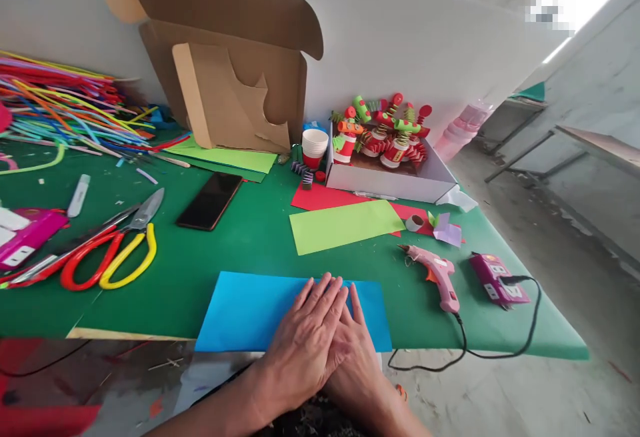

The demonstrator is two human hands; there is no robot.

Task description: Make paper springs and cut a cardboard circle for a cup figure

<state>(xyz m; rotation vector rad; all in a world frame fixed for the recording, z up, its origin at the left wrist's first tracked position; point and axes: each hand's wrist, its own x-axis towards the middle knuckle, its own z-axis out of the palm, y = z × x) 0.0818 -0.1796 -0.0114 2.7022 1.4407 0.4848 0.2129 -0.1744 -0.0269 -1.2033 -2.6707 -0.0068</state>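
A blue paper rectangle [240, 310] lies at the front edge of the green table [265, 237]. My left hand [305, 337] rests flat on its right half, fingers stretched out. Under and to the right of it, my right hand [353, 350] also lies on the paper, partly covered by the left hand, with its visible fingers extended. Beyond the blue sheet is a light green paper strip [345, 225], overlapping red paper [325, 197].
Right: pink glue gun [437, 273], purple power block [497, 280] with a cable. Left: scissors [135, 237], phone [211, 201], pipe cleaners [65, 110]. Behind: cardboard box [240, 90], paper cups [315, 147], white tray [390, 183] of red and green figures, pink bottle [463, 131].
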